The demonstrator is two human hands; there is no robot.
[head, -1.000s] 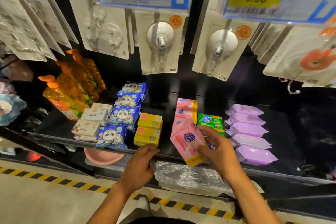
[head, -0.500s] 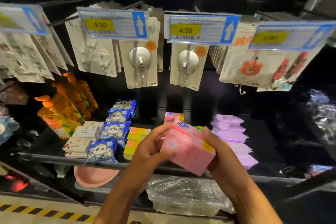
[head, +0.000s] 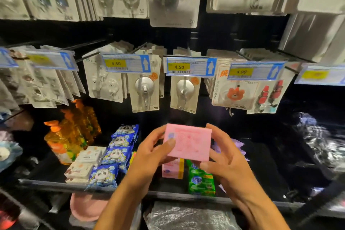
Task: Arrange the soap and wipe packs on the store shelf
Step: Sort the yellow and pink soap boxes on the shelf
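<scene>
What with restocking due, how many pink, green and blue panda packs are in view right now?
Pink soap packs: 2, this one held between left hand and right hand, the other on the shelf
Blue panda wipe packs: 4
Green soap packs: 1 plainly seen
Total: 7

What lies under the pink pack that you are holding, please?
Below the held pack, a second pink pack and a green pack sit on the shelf. The left hand and right hand, and the pack itself, hide what lies behind them.
</scene>
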